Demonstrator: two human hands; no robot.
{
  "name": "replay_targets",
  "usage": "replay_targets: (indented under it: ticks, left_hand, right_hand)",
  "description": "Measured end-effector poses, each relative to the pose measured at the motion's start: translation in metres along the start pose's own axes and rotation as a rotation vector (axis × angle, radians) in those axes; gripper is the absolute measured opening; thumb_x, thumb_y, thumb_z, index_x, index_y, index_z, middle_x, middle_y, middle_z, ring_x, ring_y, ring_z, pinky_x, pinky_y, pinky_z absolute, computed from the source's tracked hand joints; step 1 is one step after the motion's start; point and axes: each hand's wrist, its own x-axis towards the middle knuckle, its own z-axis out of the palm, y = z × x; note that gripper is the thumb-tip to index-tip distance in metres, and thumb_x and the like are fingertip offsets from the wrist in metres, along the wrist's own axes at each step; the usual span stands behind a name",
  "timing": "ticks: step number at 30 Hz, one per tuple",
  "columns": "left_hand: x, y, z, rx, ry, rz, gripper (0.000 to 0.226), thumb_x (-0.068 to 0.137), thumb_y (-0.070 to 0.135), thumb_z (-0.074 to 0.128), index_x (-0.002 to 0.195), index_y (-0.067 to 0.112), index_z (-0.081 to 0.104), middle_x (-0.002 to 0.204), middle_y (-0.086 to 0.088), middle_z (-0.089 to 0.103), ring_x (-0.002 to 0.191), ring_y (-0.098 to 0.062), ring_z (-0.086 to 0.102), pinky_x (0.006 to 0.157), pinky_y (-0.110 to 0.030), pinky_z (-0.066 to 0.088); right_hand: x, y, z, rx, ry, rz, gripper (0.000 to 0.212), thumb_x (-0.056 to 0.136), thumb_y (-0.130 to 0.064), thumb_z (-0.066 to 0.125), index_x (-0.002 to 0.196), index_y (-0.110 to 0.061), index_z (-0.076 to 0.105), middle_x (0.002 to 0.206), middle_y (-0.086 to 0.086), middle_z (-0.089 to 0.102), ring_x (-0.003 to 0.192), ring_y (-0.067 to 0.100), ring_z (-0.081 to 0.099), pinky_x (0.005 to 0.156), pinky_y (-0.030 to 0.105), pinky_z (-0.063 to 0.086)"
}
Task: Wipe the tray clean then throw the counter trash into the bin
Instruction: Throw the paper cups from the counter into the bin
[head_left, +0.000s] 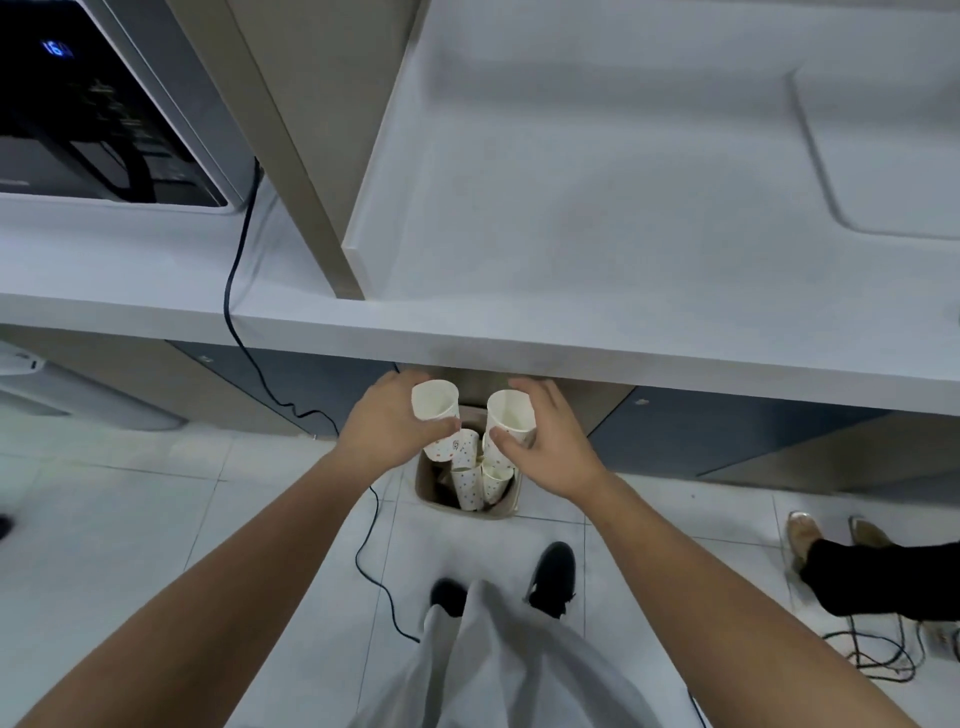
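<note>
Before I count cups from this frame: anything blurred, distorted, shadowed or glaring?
Head view: even, soft light, no glare; the wide-angle lens stretches both forearms toward the corners; the grey trouser cloth is blurred; the white dotted paper cup in the left hand and the matching cup in the right hand look soft; the beige bin sits dim under the white counter's edge.

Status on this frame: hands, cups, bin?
Left hand grips left cup; right hand grips right cup. Both above bin, cups already inside. No obstruction seen.
</note>
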Motion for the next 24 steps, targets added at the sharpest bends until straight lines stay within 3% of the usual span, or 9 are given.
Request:
replay_targets:
  ticks: [4,8,12,19,24]
  left_hand:
    - [0.014,-0.013,0.023,0.054,-0.02,-0.074,0.069,0.075,0.048,0.084,0.135,0.029,0.058,0.127,0.001,0.052,0.114,-0.02,0.057,0.09,-0.033,0.046]
    - [0.034,-0.031,0.057,0.106,-0.065,-0.11,0.068,0.074,0.046,0.084,0.134,0.026,0.057,0.124,-0.002,0.05,0.106,-0.023,0.059,0.083,-0.033,0.044]
    - [0.051,-0.046,0.089,0.154,-0.106,-0.14,0.076,0.075,0.045,0.084,0.141,0.023,0.052,0.132,-0.006,0.048,0.112,-0.029,0.061,0.092,-0.04,0.051]
    - [0.078,-0.076,0.141,0.208,-0.137,-0.154,0.076,0.075,0.047,0.083,0.139,0.019,0.053,0.129,-0.009,0.049,0.105,-0.033,0.064,0.091,-0.048,0.056]
    - [0.089,-0.092,0.161,0.255,-0.14,-0.157,0.079,0.075,0.048,0.084,0.141,0.02,0.051,0.127,-0.01,0.052,0.106,-0.034,0.064,0.087,-0.046,0.057]
  right_hand:
    - [0.01,0.023,0.026,-0.029,-0.076,0.075,0.066,0.087,-0.039,0.07,0.144,-0.026,0.039,0.134,-0.003,0.04,0.123,0.016,0.046,0.106,0.036,0.043]
    - [0.022,0.052,0.057,-0.065,-0.129,0.133,0.066,0.087,-0.033,0.072,0.143,-0.025,0.039,0.136,0.001,0.039,0.126,0.023,0.046,0.105,0.039,0.044]
    - [0.029,0.08,0.082,-0.114,-0.17,0.185,0.068,0.086,-0.03,0.073,0.144,-0.024,0.039,0.137,0.003,0.038,0.122,0.026,0.05,0.101,0.038,0.046]
    - [0.04,0.122,0.115,-0.208,-0.211,0.241,0.074,0.084,-0.036,0.072,0.147,-0.028,0.035,0.146,0.005,0.038,0.132,0.03,0.039,0.107,0.043,0.042]
    - [0.046,0.131,0.13,-0.284,-0.248,0.196,0.073,0.083,-0.044,0.069,0.145,-0.024,0.037,0.139,0.009,0.049,0.127,0.032,0.04,0.107,0.04,0.038]
